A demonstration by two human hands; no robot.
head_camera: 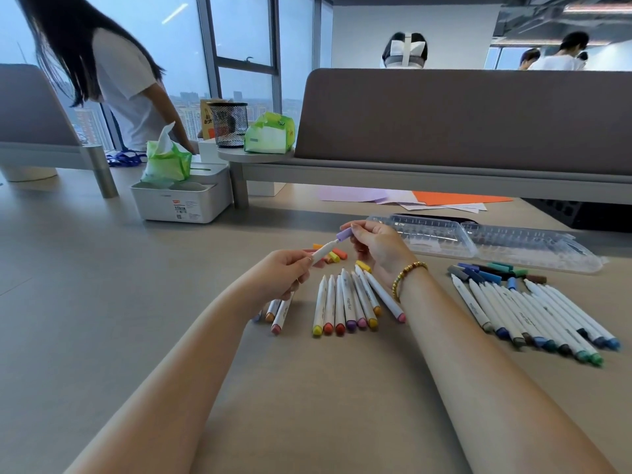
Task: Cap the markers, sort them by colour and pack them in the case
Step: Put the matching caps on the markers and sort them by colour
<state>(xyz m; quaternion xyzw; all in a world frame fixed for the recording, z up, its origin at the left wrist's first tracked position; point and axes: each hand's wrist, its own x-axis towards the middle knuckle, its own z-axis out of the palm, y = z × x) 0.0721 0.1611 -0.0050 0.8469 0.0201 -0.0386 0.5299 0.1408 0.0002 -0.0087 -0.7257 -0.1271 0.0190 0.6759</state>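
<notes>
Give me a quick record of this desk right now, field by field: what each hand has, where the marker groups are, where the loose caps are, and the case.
left hand: holds a white marker by its barrel
right hand: pinches a purple cap at the marker's tip
warm markers: row on the table, between the forearms
cool markers: row on the table, to the right
loose warm caps: behind the hands
loose dark caps: above the cool row
case: clear, open, no markers visible inside
</notes>
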